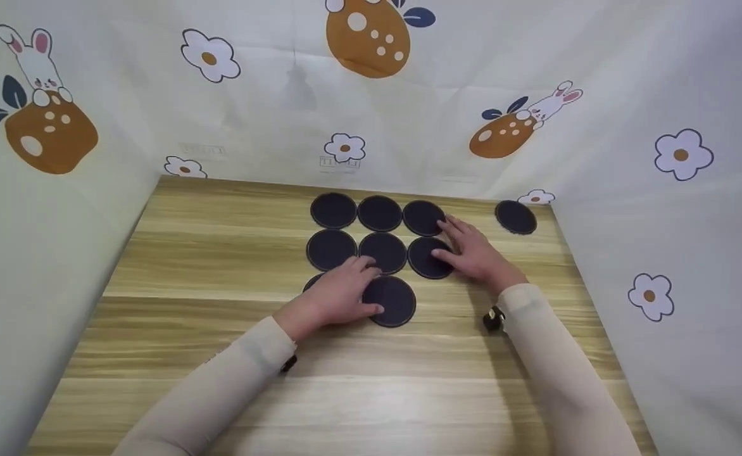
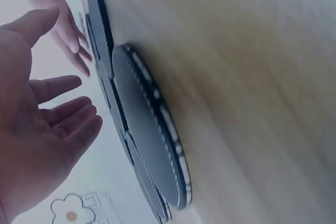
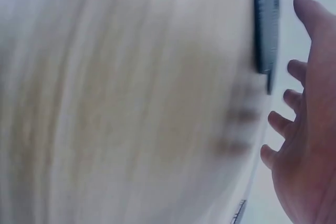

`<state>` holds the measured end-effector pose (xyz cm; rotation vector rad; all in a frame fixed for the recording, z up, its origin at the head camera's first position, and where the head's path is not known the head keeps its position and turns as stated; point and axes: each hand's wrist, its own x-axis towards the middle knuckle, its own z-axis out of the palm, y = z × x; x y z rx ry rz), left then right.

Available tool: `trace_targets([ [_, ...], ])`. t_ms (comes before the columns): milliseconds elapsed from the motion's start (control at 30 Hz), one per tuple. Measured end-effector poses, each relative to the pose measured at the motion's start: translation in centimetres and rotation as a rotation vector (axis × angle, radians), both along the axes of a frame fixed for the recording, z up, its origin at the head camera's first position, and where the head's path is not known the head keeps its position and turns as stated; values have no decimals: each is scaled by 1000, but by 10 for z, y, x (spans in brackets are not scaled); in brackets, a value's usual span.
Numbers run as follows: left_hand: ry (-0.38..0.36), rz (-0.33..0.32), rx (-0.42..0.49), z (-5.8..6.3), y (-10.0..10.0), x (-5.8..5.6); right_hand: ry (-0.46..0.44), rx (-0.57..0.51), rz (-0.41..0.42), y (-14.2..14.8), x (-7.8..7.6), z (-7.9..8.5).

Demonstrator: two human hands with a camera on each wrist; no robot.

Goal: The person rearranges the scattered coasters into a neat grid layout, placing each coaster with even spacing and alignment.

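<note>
Several round black coasters with stitched rims lie flat in close rows in the head view, among them a top-left coaster (image 1: 333, 210). My left hand (image 1: 340, 292) is over the front row, its thumb above the front-right coaster (image 1: 397, 303) and its fingers near the middle coaster (image 1: 383, 248). It largely covers another front coaster (image 1: 310, 282). In the left wrist view that hand (image 2: 42, 114) stands off the coasters with loose fingers and an empty palm. My right hand (image 1: 475, 253) hovers at the right column, thumb over a coaster (image 1: 427, 261), fingers spread by the top-right one (image 1: 421, 216).
A single coaster (image 1: 515, 217) lies apart at the table's back right corner. The wood-grain table (image 1: 219, 342) is walled on the left, back and right by a pale printed cloth (image 1: 270, 126). A small black device (image 1: 492, 318) sits at the right wrist.
</note>
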<state>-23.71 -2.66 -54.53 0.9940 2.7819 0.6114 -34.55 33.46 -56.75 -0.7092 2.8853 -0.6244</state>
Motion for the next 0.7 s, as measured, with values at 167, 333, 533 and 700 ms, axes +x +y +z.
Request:
trace_targets([
  [167,6,21,37,2,-12,-3,-7,-58,8,2,19,16],
  [333,22,32,72,5,-26,-5,-15,-93,9,7,47,24],
  [533,22,49,129,7,-39,-4,10,-95,-3,14,74,22],
  [700,19,66,142,7,-48,-3,32,-109,-4,19,84,19],
])
